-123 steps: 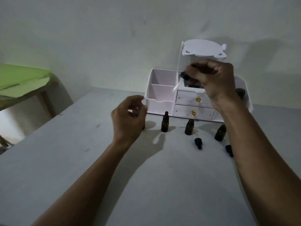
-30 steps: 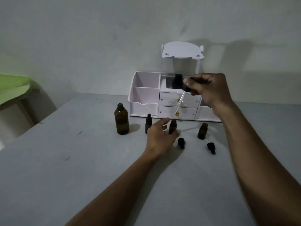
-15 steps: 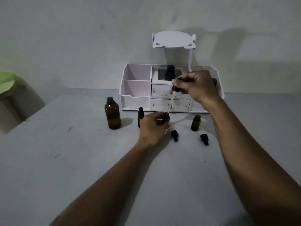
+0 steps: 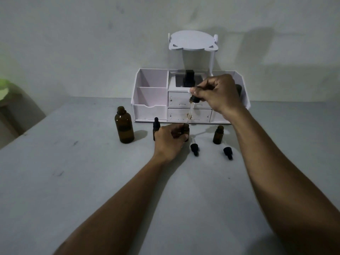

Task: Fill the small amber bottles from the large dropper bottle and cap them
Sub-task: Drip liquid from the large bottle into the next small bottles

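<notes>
- The left hand (image 4: 170, 142) curls round a small amber bottle (image 4: 186, 128) standing on the table (image 4: 73, 190); only its open neck shows past the fingers.
- Directly above that neck, the right hand (image 4: 219, 94) pinches the dropper (image 4: 191, 111) by its black bulb. The glass tip is at the bottle's mouth; I cannot tell if it is inside.
- Just left of the grip stands a capped small bottle (image 4: 156, 124); further left, apart, is the uncapped large bottle (image 4: 124, 126).
- To the right, across a gap, stands an open small bottle (image 4: 218, 135).
- On the near side, a loose cap (image 4: 194, 149) lies just beside the left fingers, and a second cap (image 4: 228, 153) lies further right.
- Behind, the white organiser (image 4: 150, 111) has its front edge close by; the table runs wide toward the person.
</notes>
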Demonstrator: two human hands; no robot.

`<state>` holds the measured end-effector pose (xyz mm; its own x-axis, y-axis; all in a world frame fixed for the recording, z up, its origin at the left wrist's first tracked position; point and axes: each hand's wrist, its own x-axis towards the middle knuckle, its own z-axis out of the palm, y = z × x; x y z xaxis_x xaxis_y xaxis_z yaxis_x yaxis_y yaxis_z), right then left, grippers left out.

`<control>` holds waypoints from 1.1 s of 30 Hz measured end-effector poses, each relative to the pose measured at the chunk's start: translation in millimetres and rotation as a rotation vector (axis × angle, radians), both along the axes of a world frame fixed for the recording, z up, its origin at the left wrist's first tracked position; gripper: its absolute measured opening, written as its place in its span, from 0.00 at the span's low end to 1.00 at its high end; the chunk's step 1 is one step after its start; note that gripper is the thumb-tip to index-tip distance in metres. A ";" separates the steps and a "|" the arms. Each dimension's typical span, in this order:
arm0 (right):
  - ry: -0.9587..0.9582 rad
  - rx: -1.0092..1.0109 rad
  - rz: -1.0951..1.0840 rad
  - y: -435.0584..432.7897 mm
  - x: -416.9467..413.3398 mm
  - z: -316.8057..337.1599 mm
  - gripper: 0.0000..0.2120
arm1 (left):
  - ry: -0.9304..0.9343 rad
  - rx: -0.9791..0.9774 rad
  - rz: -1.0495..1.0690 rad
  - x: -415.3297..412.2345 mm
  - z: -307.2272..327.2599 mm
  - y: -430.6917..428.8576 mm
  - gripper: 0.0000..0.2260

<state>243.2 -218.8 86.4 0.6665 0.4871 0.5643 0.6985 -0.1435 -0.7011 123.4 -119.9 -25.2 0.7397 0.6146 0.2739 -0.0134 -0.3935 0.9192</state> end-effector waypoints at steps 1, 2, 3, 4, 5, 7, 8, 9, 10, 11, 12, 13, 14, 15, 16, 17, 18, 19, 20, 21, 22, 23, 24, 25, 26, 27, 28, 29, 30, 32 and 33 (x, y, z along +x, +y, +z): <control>-0.002 -0.002 0.001 -0.3 -0.1 0.3 0.08 | 0.000 -0.005 0.002 0.2 -0.4 0.2 0.14; -0.001 -0.003 0.002 -0.2 0.2 0.3 0.08 | 0.004 -0.006 0.003 0.4 -0.6 0.7 0.14; 0.000 -0.004 0.004 -0.3 0.4 0.5 0.08 | 0.007 -0.004 0.004 0.7 -0.8 0.9 0.14; 0.001 -0.005 0.005 -0.2 0.7 0.5 0.08 | 0.012 -0.001 0.005 0.7 -0.7 1.1 0.14; 0.002 -0.006 0.007 -0.1 1.0 0.3 0.08 | 0.011 -0.001 0.004 0.9 -0.6 1.0 0.14; 0.009 -0.010 0.017 -0.1 1.3 0.0 0.07 | 0.001 0.001 0.009 0.9 -0.3 0.1 0.14; 0.012 -0.014 0.022 -0.2 1.0 -0.1 0.08 | -0.004 -0.001 0.016 -0.2 -0.1 -1.1 0.13; 0.016 -0.019 0.024 -0.4 0.9 0.1 0.08 | -0.008 -0.010 0.024 -0.6 -0.6 -1.6 0.13; 0.020 -0.021 0.024 -0.7 0.6 0.8 0.08 | -0.009 -0.017 0.029 -0.6 -1.2 -1.7 0.13; 0.024 -0.017 0.023 -1.1 0.0 1.8 0.09 | -0.005 -0.022 0.026 -0.6 -1.5 -1.1 0.13; 0.027 -0.005 0.020 -1.7 -1.0 3.3 0.09 | 0.007 -0.027 0.018 -1.5 -0.6 -1.5 0.14; 0.027 0.014 0.016 -2.5 -1.9 5.2 0.08 | 0.022 -0.036 0.010 -3.0 0.8 -1.9 0.15; 0.025 0.041 0.009 -3.3 -3.0 7.2 0.08 | 0.041 -0.046 0.001 -5.0 2.8 -2.6 0.18; 0.022 0.074 0.001 -4.1 -3.8 9.6 0.07 | 0.069 -0.053 -0.012 -7.4 5.3 -2.6 0.21; 0.022 0.110 -0.007 -5.1 -4.5 11.7 0.07 | 0.105 -0.053 -0.025 -11.2 8.6 -3.5 0.24; 0.026 0.147 -0.012 -5.5 -5.1 14.2 0.07 | 0.137 -0.045 -0.034 -16.0 11.6 -3.2 0.27; 0.034 0.185 -0.014 -5.9 -5.6 16.7 0.08 | 0.155 -0.016 -0.039 -21.8 15.5 -3.0 0.28; 0.048 0.225 -0.011 -5.8 -6.8 19.3 0.09 | 0.154 0.031 -0.037 -28.4 19.4 -0.7 0.27; 0.068 0.261 -0.002 -5.1 -9.0 21.8 0.10 | 0.136 0.087 -0.029 -36.6 24.2 2.4 0.26; 0.091 0.291 0.016 -5.0 -11.6 24.0 0.10 | 0.106 0.135 -0.017 -45.0 28.6 5.7 0.24; 0.115 0.314 0.048 -3.4 -15.5 25.7 0.10 | 0.062 0.174 -0.001 -54.9 33.7 9.7 0.23; 0.139 0.332 0.088 -1.2 -19.9 26.9 0.09 | 0.001 0.202 0.025 -65.3 38.6 15.2 0.21; 0.158 0.346 0.134 1.9 -25.4 27.8 0.09 | -0.074 0.222 0.066 -75.8 42.7 21.5 0.18; 0.176 0.359 0.177 6.2 -30.3 28.7 0.09 | -0.153 0.236 0.121 -85.4 46.1 29.9 0.16; 0.196 0.375 0.213 10.1 -35.3 29.7 0.08 | -0.222 0.242 0.181 -93.4 48.2 38.3 0.13; 0.218 0.393 0.238 15.8 -40.0 30.9 0.08 | -0.277 0.235 0.246 -100.4 48.8 49.1 0.11; 0.238 0.411 0.256 22.2 -44.5 32.1 0.08 | -0.309 0.222 0.315 -105.2 47.8 61.0 0.10; 0.254 0.425 0.269 29.5 -48.7 32.2 0.08 | -0.317 0.220 0.382 -108.6 45.5 73.2 0.11; 0.271 0.435 0.283 37.7 -53.4 31.7 0.09 | -0.305 0.224 0.431 -111.1 42.0 85.3 0.12; 0.302 0.440 0.309 54.9 -63.4 27.9 0.11 | -0.248 0.171 0.435 -113.1 30.6 105.3 0.18; 0.310 0.433 0.319 63.5 -68.7 25.1 0.11 | -0.211 0.111 0.404 -113.6 24.2 112.6 0.21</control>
<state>174.5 -155.3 111.5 0.6907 0.4591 0.5587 0.4145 0.3818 -0.8261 9.8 -7.3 -1.0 0.3681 0.8005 0.4730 -0.0212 -0.5014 0.8650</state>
